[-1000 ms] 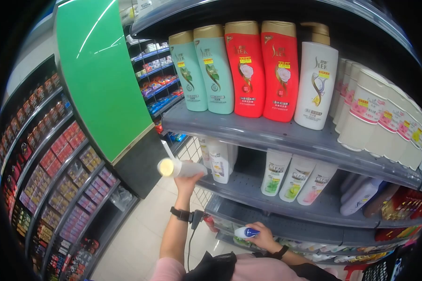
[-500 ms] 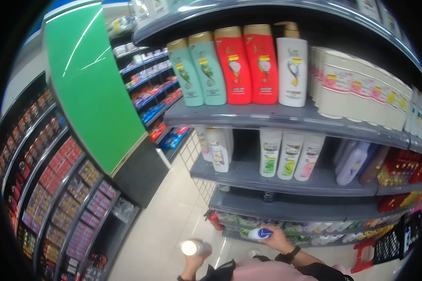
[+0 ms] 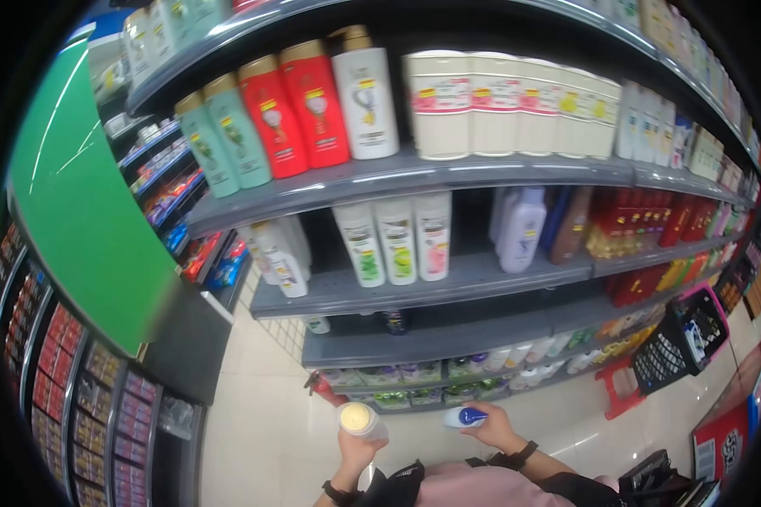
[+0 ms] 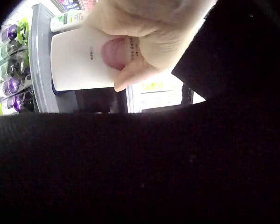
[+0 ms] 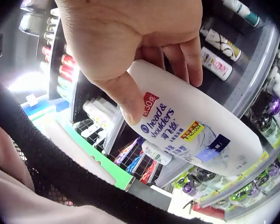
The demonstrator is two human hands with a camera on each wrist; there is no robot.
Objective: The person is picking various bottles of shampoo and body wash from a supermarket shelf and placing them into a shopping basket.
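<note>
My left hand (image 3: 359, 449) grips a white bottle (image 3: 357, 417) with its round, pale yellow end facing up, low in the middle of the head view. In the left wrist view, the thumb lies along that bottle's white side, beside a pink patch. To the right, my right hand (image 3: 494, 429) holds a white Head & Shoulders shampoo bottle (image 5: 191, 121) with a blue cap (image 3: 472, 417). Its label shows plainly in the right wrist view, thumb on the near side and fingers wrapped behind. Both bottles are held apart, in front of the shelves.
The upper shelf (image 3: 516, 171) bears red bottles (image 3: 314, 106), a white pump bottle (image 3: 366, 101) and cream bottles (image 3: 442, 131). Below stand several Clear bottles (image 3: 397, 245) and a lilac bottle (image 3: 522, 232). A black shopping basket (image 3: 672, 355) is at right, a green panel (image 3: 76, 203) at left.
My left hand has come down from beside the middle shelf with the white bottle, nearer my right hand. The head view has swung right, bringing more shelving and the basket into sight.
</note>
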